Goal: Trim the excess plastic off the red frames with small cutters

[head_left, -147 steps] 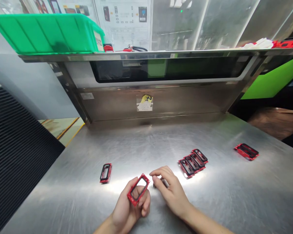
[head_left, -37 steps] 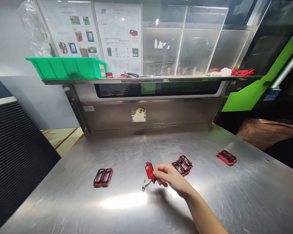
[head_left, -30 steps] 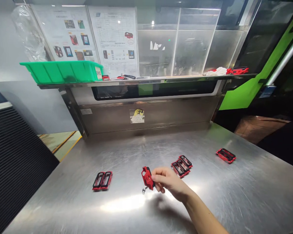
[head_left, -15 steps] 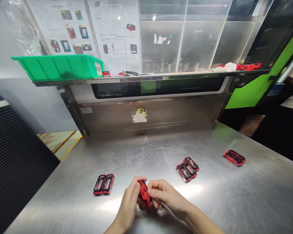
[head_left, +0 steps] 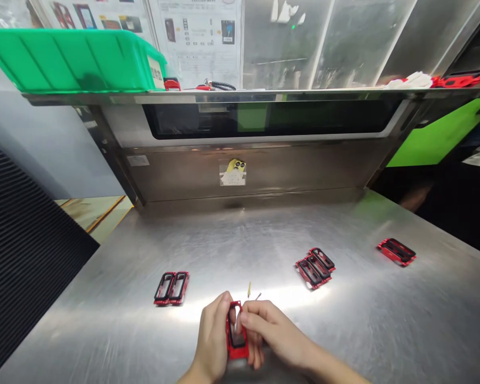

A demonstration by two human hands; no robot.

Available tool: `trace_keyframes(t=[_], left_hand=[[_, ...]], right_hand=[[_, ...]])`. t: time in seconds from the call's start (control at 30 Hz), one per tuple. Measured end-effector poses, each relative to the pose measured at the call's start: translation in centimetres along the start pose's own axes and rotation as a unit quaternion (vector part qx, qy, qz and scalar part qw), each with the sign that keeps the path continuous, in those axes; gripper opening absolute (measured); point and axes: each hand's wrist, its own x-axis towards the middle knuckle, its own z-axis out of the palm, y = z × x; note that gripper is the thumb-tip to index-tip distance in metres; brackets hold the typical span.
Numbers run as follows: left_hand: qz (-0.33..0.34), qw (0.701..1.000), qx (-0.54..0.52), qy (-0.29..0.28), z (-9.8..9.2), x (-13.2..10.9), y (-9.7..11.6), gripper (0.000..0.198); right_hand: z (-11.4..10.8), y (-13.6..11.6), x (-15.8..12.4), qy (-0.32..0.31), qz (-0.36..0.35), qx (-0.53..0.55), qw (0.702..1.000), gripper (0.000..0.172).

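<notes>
The red frame (head_left: pixel 237 350) is held above the bench (head_left: pixel 240 234), close to the near edge and roughly midway between the side edges. Its long axis runs from the near edge toward the back edge, the far end leaning slightly left; the window, lined in black, faces up toward the viewer. The left hand (head_left: pixel 211 338) grasps the left long side, so the piece lies directly to the right of that palm. The right hand (head_left: pixel 276 330) pinches the opposite long side near the far end, a fingertip showing inside the window; its lower fingers curl beneath, their contact unclear. Just beyond the right knuckles lies a thin yellow strip (head_left: pixel 249 289), partly hidden. Two similar frames (head_left: pixel 170 302) sit side by side toward the bench's left edge.
</notes>
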Motion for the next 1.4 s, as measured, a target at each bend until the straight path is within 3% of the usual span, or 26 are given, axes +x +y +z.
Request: trace_keyframes(t=[0.2, 0.6, 1.4], left_hand=[[-0.014, 1.0, -0.024, -0.005, 0.4, -0.3, 0.5, 0.062], [-0.044, 0.996, -0.074, -0.027, 0.7, -0.6, 1.1, 0.06], [-0.042, 0.997, -0.063, -0.016, 0.7, -0.7, 1.1, 0.06]], right_hand=[[0.0, 0.2, -0.1, -0.051, -0.008, 0.045, 0.998, 0.054], [0.0, 1.0, 0.3, -0.09, -0.003, 0.12, 0.989, 0.048], [-0.1, 1.8, 0.4, -0.111, -0.022, 0.176, 0.978, 0.042]])
